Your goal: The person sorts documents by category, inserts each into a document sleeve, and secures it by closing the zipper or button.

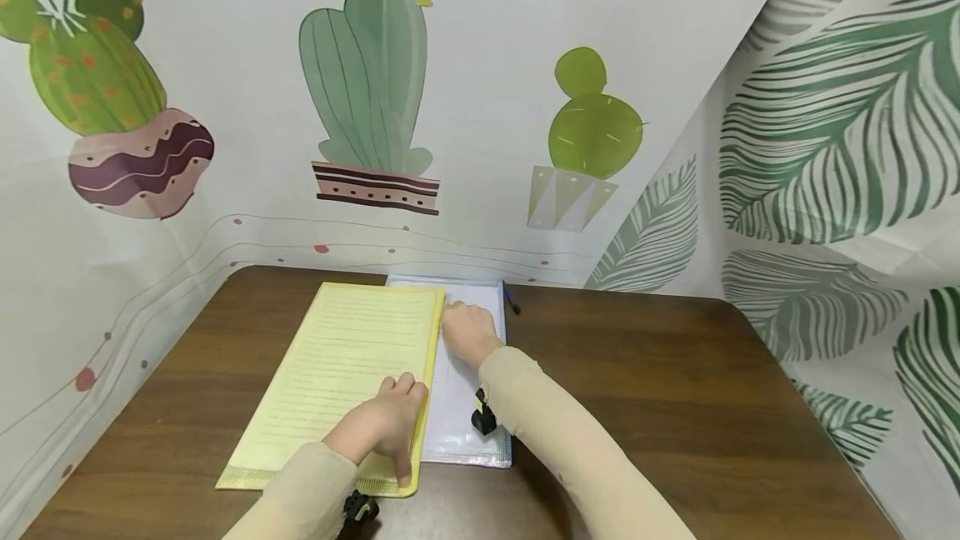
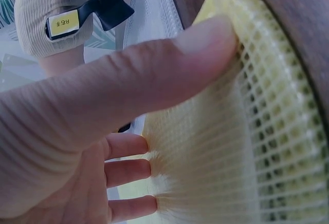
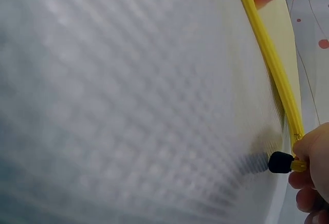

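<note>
A yellow mesh zipper pouch (image 1: 337, 357) with a printed sheet inside lies on the table, overlapping a white mesh pouch (image 1: 468, 432). My left hand (image 1: 382, 423) presses on the yellow pouch near its lower right corner. In the left wrist view the thumb (image 2: 200, 44) lies along the mesh edge, with the other fingertips touching the surface. At the pouch's upper right corner my right hand (image 1: 471, 332) pinches the zipper pull (image 3: 281, 163), yellow with a black tip. The yellow zipper (image 3: 270, 54) runs along the side, and it appears closed in the right wrist view.
A blue zipper pull (image 1: 512, 298) with a dark tip sticks out at the white pouch's top right corner. Brown wooden table (image 1: 660, 390) extends to the right. Behind it hangs a cloth (image 1: 480, 107) printed with cacti and leaves.
</note>
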A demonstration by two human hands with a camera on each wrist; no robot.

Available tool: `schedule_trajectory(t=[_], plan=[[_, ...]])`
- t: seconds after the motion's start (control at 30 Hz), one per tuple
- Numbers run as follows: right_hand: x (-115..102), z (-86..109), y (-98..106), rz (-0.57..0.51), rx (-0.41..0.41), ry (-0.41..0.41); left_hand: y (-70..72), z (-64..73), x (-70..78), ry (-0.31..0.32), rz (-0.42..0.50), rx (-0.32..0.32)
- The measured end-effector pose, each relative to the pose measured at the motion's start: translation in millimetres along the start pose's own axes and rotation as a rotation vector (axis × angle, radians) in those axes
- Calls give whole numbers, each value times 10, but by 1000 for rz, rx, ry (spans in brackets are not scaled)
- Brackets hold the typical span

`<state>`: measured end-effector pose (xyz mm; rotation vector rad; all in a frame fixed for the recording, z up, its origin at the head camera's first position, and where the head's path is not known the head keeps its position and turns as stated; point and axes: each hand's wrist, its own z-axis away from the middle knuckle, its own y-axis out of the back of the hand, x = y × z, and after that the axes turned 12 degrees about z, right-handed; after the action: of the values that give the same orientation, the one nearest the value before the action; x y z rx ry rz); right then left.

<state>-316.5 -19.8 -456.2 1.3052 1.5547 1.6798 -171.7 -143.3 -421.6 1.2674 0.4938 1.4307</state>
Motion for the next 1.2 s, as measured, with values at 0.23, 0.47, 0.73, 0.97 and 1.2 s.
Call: schedule_trajectory(t=[0.23,0.47,0.73,0.97,1.2], plan=[[22,-48,-3,-30,-12,-5,-8,-17,-20,0,5,2],[41,-91,-15,-36,-10,-7,1,-18,-13,-1,25,0],[49,-140,-15,-50,-28,-23,0,-8,-19,8,31,-1],[47,-183,-34,-68,-34,-36,-7,-9,-28,13,27,-1],[74,-219,-22,-51,-54,-50,-18,-18,-27,14,24,2]])
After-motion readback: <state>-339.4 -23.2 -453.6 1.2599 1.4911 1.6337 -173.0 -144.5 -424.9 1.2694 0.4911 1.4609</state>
